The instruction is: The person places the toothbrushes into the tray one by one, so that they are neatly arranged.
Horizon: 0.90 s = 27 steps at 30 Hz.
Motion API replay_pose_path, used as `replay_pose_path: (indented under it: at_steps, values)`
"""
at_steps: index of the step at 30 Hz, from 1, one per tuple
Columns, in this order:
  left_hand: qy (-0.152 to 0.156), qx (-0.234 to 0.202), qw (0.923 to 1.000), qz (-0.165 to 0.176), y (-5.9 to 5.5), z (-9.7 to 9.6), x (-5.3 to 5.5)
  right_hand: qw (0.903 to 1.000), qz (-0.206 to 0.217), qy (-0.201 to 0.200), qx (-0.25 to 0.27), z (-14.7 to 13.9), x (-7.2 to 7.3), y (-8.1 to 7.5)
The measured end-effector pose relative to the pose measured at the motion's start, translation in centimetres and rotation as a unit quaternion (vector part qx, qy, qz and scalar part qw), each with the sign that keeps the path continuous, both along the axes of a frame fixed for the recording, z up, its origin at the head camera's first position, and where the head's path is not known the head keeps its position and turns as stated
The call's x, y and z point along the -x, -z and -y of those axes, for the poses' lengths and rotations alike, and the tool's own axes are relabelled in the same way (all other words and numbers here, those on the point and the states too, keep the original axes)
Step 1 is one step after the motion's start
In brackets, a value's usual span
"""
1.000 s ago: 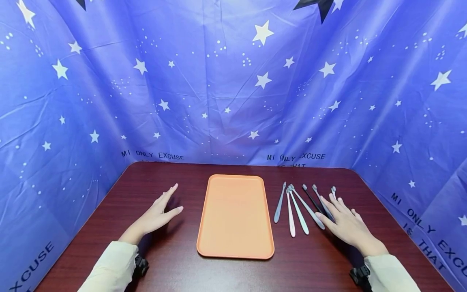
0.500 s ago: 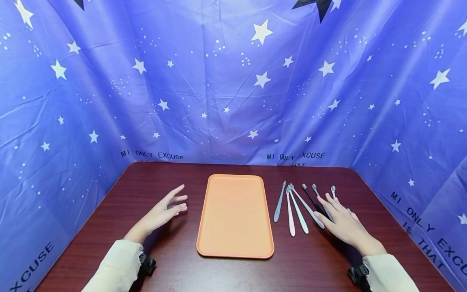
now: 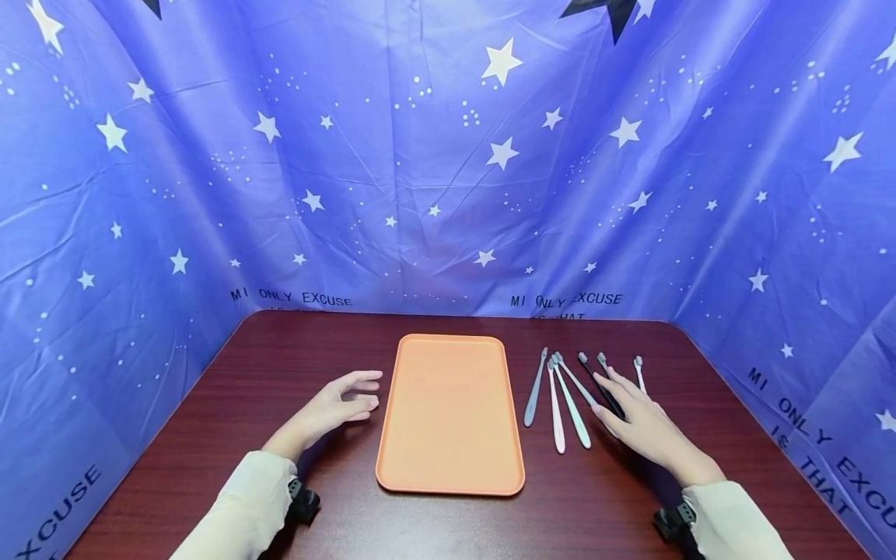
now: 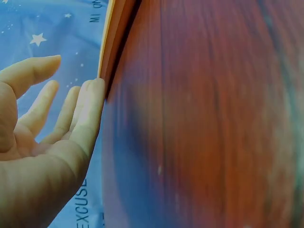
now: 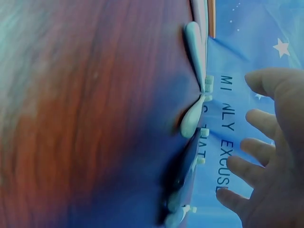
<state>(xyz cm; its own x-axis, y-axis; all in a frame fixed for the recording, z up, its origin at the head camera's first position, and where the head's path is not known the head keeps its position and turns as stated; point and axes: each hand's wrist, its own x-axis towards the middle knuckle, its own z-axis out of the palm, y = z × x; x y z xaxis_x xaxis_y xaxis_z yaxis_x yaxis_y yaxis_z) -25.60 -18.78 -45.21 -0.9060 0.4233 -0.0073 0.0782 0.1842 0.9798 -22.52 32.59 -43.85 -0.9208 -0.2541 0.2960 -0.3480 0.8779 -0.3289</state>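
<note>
My left hand (image 3: 325, 412) holds nothing; its fingers are loosely bent beside the left edge of an orange tray (image 3: 451, 420). In the left wrist view, the fingertips of the left hand (image 4: 57, 123) overlap the tray's edge (image 4: 110, 42). Several toothbrushes lie right of the tray, among them a blue-grey one (image 3: 536, 389), a pink one (image 3: 557, 412) and a mint green one (image 3: 573, 404). Over the right part of the row hovers my right hand (image 3: 647, 428), fingers spread. It partly hides a black toothbrush (image 3: 593, 377) and a white one (image 3: 640, 373).
The dark red wooden table (image 3: 434, 529) carries the tray and brushes. A blue curtain (image 3: 420, 155) with stars and lettering encloses its back and sides. A black wrist camera (image 3: 304, 502) sits at the left cuff, another wrist camera (image 3: 675, 521) at the right cuff.
My left hand has moved right, up to the tray, its fingers bending more. My right hand has shifted slightly left over the toothbrushes. Tray and brushes stay put.
</note>
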Motion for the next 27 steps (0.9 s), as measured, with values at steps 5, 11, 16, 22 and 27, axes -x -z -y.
replay_pose_path:
  at_steps: [5, 11, 16, 22, 27]
  values:
    - [-0.007, -0.011, 0.9993, 0.034, 0.4, -0.7, 0.2, 0.9998, -0.01, -0.016, 0.009, 0.5, 0.3, 0.1]
    - [-0.011, -0.03, 0.9981, 0.053, 0.9, -1.2, 0.6, 0.999, -0.031, -0.029, 0.015, 1.2, 0.4, 0.2]
    - [-0.014, -0.032, 0.9972, 0.066, 1.1, -1.7, 1.2, 0.999, -0.025, -0.028, 0.023, 1.9, 0.5, 0.1]
    - [-0.018, -0.033, 0.9962, 0.079, 1.1, -2.2, 1.9, 0.9986, -0.013, -0.034, 0.039, 3.0, 0.7, -0.1]
    - [-0.018, -0.029, 0.9964, 0.078, 1.1, -2.4, 2.0, 0.9973, 0.001, -0.044, 0.059, 3.9, 1.0, -0.1]
